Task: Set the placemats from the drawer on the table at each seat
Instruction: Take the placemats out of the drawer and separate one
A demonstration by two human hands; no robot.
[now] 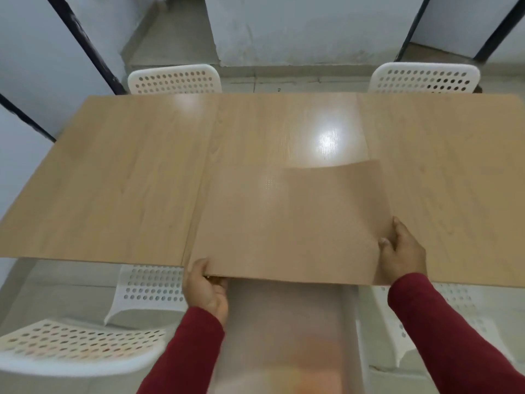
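Broadly, a light oak-grain rectangular wooden table (127,177) fills the middle of the view, its glossy top catching a bright glare toward twelve o'clock. Pale grey walls crossed by black diagonal bars stand behind it, over a grey tiled floor (295,81).

Four white perforated plastic chairs ring the table: one at eleven o'clock (174,79), one at one o'clock (424,78), one at seven o'clock (85,342) with its seat tucked partly under the near edge, and one at five o'clock (454,322), mostly hidden by a sleeve.

A translucent, frosted flexible placemat (287,226) lies over the near middle of the table, at about six o'clock from the glare. The wood grain shows through it. Its far edge curls upward off the tabletop, and its near part hangs over the table edge toward the person, blurred.

Both arms wear dark red long sleeves (443,328). The left hand (207,288) pinches the mat's near left corner at the table edge, thumb on top and fingers underneath. The right hand (403,251) is clamped on the mat's right edge, thumb pressed on its surface, fingers curled around behind.
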